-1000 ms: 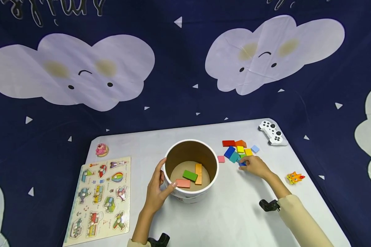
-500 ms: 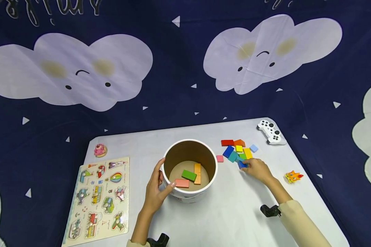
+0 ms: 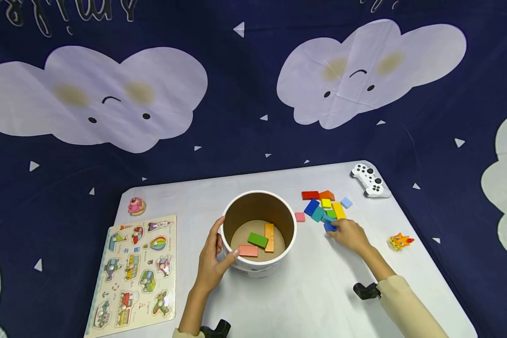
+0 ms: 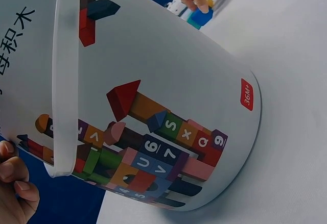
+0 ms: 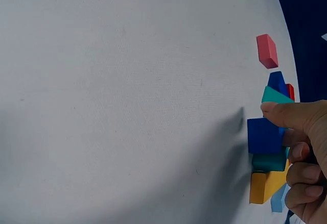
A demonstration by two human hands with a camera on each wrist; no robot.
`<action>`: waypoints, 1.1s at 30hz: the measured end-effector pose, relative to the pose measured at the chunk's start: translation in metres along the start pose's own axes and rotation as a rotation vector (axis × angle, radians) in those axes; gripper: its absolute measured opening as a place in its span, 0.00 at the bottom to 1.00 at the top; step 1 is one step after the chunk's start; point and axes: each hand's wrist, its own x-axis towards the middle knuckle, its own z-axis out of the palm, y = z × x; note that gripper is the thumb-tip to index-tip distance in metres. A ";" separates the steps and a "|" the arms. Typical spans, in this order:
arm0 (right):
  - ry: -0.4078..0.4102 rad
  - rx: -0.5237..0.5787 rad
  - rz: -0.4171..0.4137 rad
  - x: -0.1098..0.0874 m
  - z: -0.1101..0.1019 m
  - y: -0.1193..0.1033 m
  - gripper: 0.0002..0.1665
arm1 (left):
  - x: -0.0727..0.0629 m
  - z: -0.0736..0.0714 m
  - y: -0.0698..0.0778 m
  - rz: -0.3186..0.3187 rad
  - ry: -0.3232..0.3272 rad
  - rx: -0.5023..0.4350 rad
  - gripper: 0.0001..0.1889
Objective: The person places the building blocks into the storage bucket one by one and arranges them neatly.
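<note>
Toward the left edge of the white worktop point(image 3: 295, 300) lies one puzzle board point(image 3: 158, 277). Beside it, a left hand point(image 3: 211, 263) holds one bucket point(image 3: 257, 206), thumb on the rim, fingers curled outside. Inside: one green block point(image 3: 258, 240), one pink block point(image 3: 248, 250), and orange wood point(image 3: 269, 237), perhaps two blocks end to end. Farther right, a right hand point(image 3: 350, 234) pinches one blue block point(image 5: 265, 136). Over the past second it has drawn slightly nearer, uncovering more of the pile; the bucket's contents are unchanged, so the grip seems settled but the block remains beside the pile. Ten other blocks point(image 3: 339, 210): two yellow, two teal, one each dark blue, red, orange, green, pale blue, pink. One orange toy point(image 3: 400, 241) sits near the right edge, one pink toy point(image 3: 136, 205) and one game controller point(image 3: 368, 180) by the far corners.
</note>
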 end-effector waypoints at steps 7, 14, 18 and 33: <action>0.028 -0.032 0.000 0.000 0.004 0.000 0.22 | 0.000 0.000 0.001 -0.013 -0.001 0.001 0.41; 0.070 -0.039 -0.003 -0.001 0.007 0.000 0.22 | 0.000 0.000 0.001 -0.020 0.000 0.005 0.41; 0.064 -0.035 -0.001 0.000 0.006 -0.002 0.22 | -0.001 0.000 0.001 -0.021 -0.001 0.004 0.41; 0.074 -0.006 -0.069 0.001 -0.016 -0.021 0.16 | 0.000 0.000 0.001 0.002 0.007 -0.005 0.41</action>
